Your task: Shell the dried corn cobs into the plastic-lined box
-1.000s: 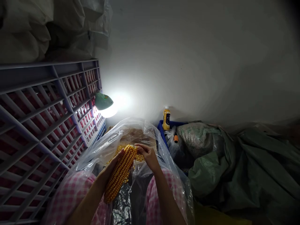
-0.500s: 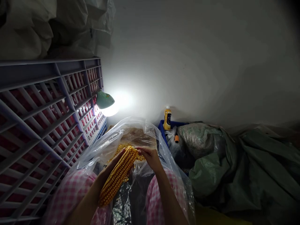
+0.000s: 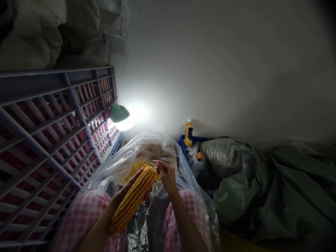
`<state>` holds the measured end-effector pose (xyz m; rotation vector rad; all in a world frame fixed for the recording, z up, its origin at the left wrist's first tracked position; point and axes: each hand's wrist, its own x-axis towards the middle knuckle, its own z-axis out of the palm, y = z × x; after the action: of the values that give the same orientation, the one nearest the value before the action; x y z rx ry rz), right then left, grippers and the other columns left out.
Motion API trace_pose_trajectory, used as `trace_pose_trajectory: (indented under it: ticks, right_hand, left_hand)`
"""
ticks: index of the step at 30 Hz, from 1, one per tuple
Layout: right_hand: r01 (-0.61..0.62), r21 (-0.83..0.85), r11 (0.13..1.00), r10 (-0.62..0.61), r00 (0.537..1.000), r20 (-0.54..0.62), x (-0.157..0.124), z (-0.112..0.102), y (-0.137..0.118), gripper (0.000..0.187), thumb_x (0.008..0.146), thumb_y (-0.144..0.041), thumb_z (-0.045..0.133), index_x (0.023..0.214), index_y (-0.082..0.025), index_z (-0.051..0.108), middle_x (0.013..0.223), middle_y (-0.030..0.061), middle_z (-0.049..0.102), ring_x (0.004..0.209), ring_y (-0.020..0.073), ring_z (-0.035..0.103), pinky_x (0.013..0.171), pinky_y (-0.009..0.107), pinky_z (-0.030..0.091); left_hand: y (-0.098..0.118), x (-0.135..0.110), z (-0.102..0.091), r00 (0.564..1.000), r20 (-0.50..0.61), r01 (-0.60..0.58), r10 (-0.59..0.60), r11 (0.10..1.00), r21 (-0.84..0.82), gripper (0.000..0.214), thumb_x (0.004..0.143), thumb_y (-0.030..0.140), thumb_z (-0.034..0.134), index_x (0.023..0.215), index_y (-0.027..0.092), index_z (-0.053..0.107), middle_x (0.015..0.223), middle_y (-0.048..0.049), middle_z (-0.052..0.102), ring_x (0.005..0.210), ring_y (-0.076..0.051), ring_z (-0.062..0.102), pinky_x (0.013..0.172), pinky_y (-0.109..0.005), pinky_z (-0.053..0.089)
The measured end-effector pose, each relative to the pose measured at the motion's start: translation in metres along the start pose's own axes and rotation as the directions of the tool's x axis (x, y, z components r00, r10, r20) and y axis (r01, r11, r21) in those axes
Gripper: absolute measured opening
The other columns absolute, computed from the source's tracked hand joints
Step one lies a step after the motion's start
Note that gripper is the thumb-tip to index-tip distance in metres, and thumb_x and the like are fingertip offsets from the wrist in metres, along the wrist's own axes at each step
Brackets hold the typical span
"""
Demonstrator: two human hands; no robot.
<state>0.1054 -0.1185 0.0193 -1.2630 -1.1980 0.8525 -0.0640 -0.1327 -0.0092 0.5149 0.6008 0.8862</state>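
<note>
A large yellow ear of corn (image 3: 135, 199) lies slantwise in my left hand (image 3: 123, 192), its far end tilted up toward the right. My left fingers wrap along its side and underneath, partly hidden by the cob. At that far end my right hand (image 3: 167, 176) is closed in a pinch, its fingertips right by the top kernels. Whether a kernel sits between those fingertips is too small to make out. Beyond the ear, loose corn kernels (image 3: 138, 167) are heaped inside a clear plastic bag (image 3: 181, 164) spread open between my knees.
Purple slatted crates (image 3: 84, 119) rise along the left, with a lit green lamp (image 3: 119, 112) hanging from them. At the right, a blue crate (image 3: 183, 147) holds a yellow bottle (image 3: 188, 133) and bags. Dark green sacking (image 3: 236, 192) is piled farther right. A pale wall closes the back.
My right hand has drawn up and slightly right, its fingers now more bent and upright at the ear's tip. The ear stays in my left hand, and the whole view has shifted a little.
</note>
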Motion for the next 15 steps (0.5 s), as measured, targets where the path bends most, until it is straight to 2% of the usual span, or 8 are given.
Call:
trace_pose_trajectory:
  ticks: [2,5,9,12,14,15]
  right_hand:
    - [-0.106,0.125,0.986,0.101,0.994,0.044,0.002,-0.003,0.0,0.047,0.078,-0.053,0.052,0.097,-0.015,0.071,0.067,0.0032,0.065,0.061,0.0146,0.058,0.063,0.029,0.049]
    - [-0.218,0.205,0.954,0.174,0.962,0.211,0.003,-0.007,0.0,0.047,0.068,-0.053,0.064,0.096,-0.015,0.071,0.079,0.0054,0.068,0.07,0.0172,0.061,0.071,0.032,0.05]
    - [-0.329,0.228,0.916,0.23,0.899,0.373,-0.001,-0.007,-0.001,0.045,0.067,-0.047,0.069,0.102,-0.018,0.068,0.089,0.0046,0.068,0.077,0.0168,0.061,0.077,0.032,0.05]
    - [-0.401,0.275,0.874,0.259,0.862,0.436,-0.007,-0.002,-0.002,0.051,0.07,-0.047,0.068,0.113,-0.021,0.061,0.085,0.002,0.066,0.065,0.0123,0.058,0.063,0.027,0.05]
    - [-0.424,0.274,0.863,0.284,0.857,0.429,-0.01,0.001,-0.001,0.054,0.069,-0.048,0.068,0.114,-0.019,0.06,0.079,0.001,0.065,0.056,0.0106,0.054,0.055,0.024,0.048]
    - [-0.43,0.273,0.861,0.296,0.859,0.418,-0.012,0.002,0.0,0.053,0.069,-0.048,0.068,0.112,-0.018,0.06,0.082,0.002,0.066,0.059,0.0114,0.056,0.057,0.025,0.048]
  left_hand:
    - [-0.001,-0.002,0.001,1.0,-0.024,-0.002,0.002,1.0,0.002,0.05,0.077,0.037,0.062,0.122,0.017,0.055,0.095,-0.0079,0.068,0.079,-0.021,0.065,0.074,-0.033,0.051]
    - [0.0,-0.001,0.004,0.991,-0.058,0.12,-0.12,0.993,-0.001,0.058,0.078,0.053,0.055,0.115,0.009,0.058,0.085,-0.0123,0.068,0.071,-0.023,0.065,0.067,-0.035,0.052]
    - [0.008,-0.005,0.014,0.994,-0.068,0.087,-0.088,0.996,-0.015,0.053,0.08,0.051,0.053,0.117,0.013,0.058,0.092,-0.0116,0.068,0.073,-0.021,0.065,0.063,-0.029,0.051]
    - [0.014,-0.01,0.02,0.993,-0.036,0.112,-0.112,0.994,0.013,0.051,0.082,0.05,0.05,0.118,0.014,0.058,0.093,-0.0099,0.068,0.071,-0.018,0.065,0.065,-0.027,0.05]
    - [0.015,-0.009,0.02,0.985,0.034,0.168,-0.17,0.984,0.064,0.059,0.082,0.054,0.048,0.118,0.008,0.057,0.092,-0.0129,0.068,0.067,-0.018,0.064,0.064,-0.028,0.05]
    - [0.014,-0.007,0.018,0.978,0.069,0.192,-0.198,0.978,0.081,0.065,0.082,0.057,0.044,0.119,0.004,0.056,0.093,-0.0154,0.067,0.068,-0.019,0.064,0.065,-0.029,0.05]
